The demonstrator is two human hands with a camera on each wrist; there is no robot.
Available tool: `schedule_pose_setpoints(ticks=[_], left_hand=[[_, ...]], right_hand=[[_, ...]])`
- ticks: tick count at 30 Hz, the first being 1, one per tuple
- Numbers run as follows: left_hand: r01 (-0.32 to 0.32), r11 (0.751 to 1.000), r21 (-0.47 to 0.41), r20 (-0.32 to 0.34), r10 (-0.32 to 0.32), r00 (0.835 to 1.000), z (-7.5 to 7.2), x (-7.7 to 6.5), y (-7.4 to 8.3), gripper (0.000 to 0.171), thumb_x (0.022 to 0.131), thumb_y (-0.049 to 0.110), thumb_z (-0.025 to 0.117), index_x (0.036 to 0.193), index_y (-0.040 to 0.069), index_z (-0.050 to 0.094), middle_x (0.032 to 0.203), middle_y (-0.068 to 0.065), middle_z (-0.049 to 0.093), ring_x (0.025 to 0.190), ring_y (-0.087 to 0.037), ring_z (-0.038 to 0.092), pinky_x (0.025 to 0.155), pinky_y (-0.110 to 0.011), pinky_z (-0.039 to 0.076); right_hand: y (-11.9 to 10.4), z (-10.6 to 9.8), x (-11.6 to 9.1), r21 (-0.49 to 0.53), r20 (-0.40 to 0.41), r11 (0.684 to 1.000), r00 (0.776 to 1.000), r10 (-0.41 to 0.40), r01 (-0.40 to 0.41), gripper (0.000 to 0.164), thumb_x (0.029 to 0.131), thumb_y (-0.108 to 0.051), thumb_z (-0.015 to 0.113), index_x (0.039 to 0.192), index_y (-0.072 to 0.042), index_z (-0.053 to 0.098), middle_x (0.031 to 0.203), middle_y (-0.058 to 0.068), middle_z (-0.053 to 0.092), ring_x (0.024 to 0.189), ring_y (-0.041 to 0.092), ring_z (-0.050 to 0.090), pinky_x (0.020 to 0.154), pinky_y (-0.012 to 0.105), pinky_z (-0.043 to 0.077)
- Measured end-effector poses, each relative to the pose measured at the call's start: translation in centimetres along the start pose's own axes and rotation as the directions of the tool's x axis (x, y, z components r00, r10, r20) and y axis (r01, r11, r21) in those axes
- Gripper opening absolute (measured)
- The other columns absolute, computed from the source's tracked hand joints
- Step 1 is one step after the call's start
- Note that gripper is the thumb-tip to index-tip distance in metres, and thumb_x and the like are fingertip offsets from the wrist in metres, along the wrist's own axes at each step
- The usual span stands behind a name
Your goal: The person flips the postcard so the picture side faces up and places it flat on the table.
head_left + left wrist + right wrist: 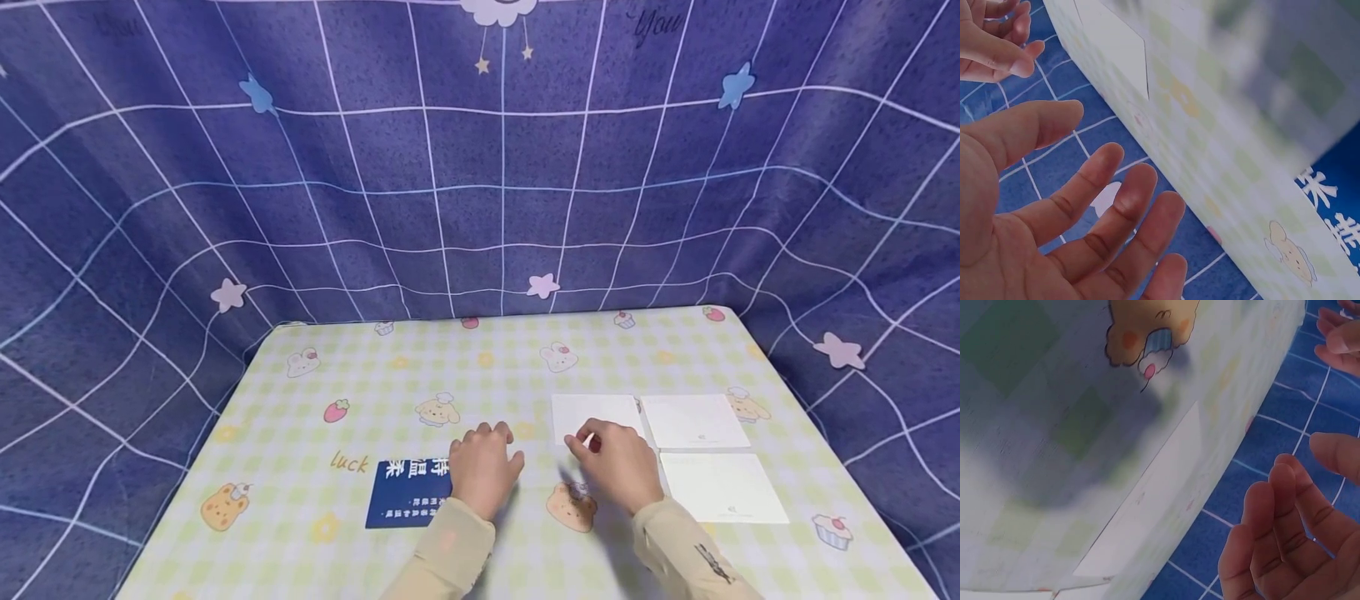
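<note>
My left hand [483, 471] hovers over the right end of a dark blue card [401, 504] printed with white characters, hiding part of it. Its fingers are relaxed and apart, and the left wrist view shows nothing in the palm. To the right, three white cards lie flat: one at upper left [588, 408], one at upper right [697, 421] and one at lower right [723, 492]. My right hand [618, 467] is over the near edge of the upper-left card, fingers loosely bent. In the right wrist view no object lies between its fingers and thumb.
A pale green checked tablecloth [480, 383] with cartoon prints covers the table. Behind it and at both sides hangs a dark blue curtain [465, 217] with a white grid and stars.
</note>
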State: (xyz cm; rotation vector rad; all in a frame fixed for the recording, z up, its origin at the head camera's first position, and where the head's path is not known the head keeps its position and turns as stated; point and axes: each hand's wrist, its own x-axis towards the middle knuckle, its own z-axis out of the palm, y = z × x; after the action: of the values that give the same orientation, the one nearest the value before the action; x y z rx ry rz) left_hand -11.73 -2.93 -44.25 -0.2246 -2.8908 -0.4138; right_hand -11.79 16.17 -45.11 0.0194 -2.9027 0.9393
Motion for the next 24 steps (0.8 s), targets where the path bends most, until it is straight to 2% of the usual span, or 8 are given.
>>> schedule_pose_setpoints(ticks=[4, 13, 24], left_hand=[[0.000, 1.000, -0.007, 0.016, 0.000, 1.000, 0.2, 0.1, 0.8, 0.021, 0.083, 0.028, 0.082, 0.094, 0.012, 0.072, 0.087, -0.007, 0.070, 0.080, -0.027, 0.066, 0.075, -0.044, 0.051], [-0.019, 1.000, -0.018, 0.007, 0.019, 1.000, 0.4, 0.3, 2.4, 0.021, 0.083, 0.029, 0.082, 0.095, 0.014, 0.073, 0.087, -0.005, 0.070, 0.079, -0.024, 0.066, 0.073, -0.040, 0.049], [-0.030, 0.999, -0.015, 0.011, 0.030, 0.999, 1.4, 0.5, 3.8, 0.021, 0.082, 0.029, 0.083, 0.092, 0.013, 0.072, 0.085, -0.004, 0.069, 0.078, -0.023, 0.065, 0.073, -0.039, 0.048]], right_hand=[[0.6, -0.8, -0.1, -0.015, -0.016, 1.000, 1.000, 0.001, -0.001, 0.017, 0.091, -0.031, 0.076, 0.086, -0.015, 0.073, 0.067, -0.004, 0.059, 0.055, 0.013, 0.048, 0.051, 0.031, 0.041], [2.1, -1.9, -0.2, -0.037, -0.035, 0.999, 0.999, 0.010, -0.012, 0.018, 0.092, -0.031, 0.075, 0.087, -0.014, 0.072, 0.068, -0.002, 0.061, 0.056, 0.014, 0.049, 0.052, 0.032, 0.041], [3.8, -3.1, -0.3, -0.057, -0.047, 0.998, 0.998, 0.033, -0.035, 0.020, 0.093, -0.034, 0.074, 0.089, -0.014, 0.072, 0.069, -0.002, 0.061, 0.057, 0.016, 0.050, 0.051, 0.033, 0.040]])
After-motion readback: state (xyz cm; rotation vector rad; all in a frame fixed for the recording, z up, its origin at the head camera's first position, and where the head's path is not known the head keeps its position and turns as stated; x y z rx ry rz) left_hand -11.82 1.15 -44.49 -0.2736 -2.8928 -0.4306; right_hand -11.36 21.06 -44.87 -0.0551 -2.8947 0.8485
